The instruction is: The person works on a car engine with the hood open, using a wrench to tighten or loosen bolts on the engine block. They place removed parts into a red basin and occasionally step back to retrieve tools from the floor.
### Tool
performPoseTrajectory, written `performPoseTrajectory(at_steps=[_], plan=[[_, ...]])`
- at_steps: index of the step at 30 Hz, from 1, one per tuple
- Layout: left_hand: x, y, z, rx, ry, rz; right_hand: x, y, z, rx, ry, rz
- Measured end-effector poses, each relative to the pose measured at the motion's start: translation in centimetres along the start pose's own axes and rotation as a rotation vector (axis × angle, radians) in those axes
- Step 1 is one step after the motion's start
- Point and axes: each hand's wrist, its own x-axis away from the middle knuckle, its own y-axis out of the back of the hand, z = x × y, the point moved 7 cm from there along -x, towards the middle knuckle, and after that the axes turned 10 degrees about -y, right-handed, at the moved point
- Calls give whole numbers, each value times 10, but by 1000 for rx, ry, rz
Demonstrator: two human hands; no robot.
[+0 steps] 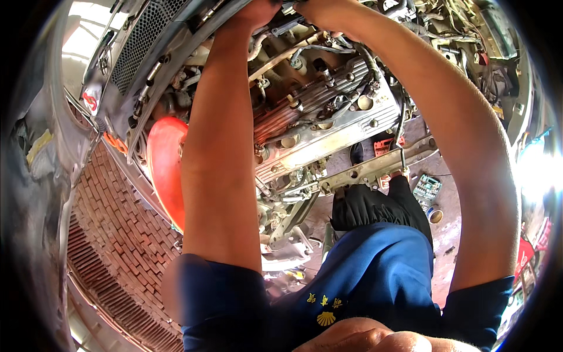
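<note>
Both my arms reach forward over an open car engine bay. My left hand is at the far edge of the view, beside the front panel of the bay, its fingers cut off by the picture's top. Just right of it, my right hand bends inward above dark hoses and brackets; its fingertips are mostly hidden. What either hand holds, if anything, does not show. Between my forearms lies the engine, with a ribbed metal valve cover, several round openings and a black wiring harness running across it.
A red rounded object stands left of my left forearm. Mesh grille lies at the upper left, above a brick floor. A metal crossbar spans before my legs. On the floor are an open socket set and a round can.
</note>
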Motion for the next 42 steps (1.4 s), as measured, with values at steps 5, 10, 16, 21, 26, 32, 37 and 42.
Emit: performPoseTrajectory(at_steps=[5,10,16,21,26,32,37,42], plan=[[2,-11,5,-8,-15,-17,17,19,15,192,131,45],[2,-33,10,-192,-26,199,11,15,10,20,-19,161],[-8,-18,2,-71,-19,108,21,30,2,-134,-185,13],[-4,4,-3,-139,-110,-203,17,33,15,79,3,106],[5,4,8,44,-168,-168,15,37,17,21,-2,-1],[18,-4,22,-48,84,-120,11,44,26,-89,-21,44],[-4,25,-9,13,-34,-75,12,43,14,-133,-79,111],[2,22,-1,-42,2,42,1,40,18,-130,5,144]])
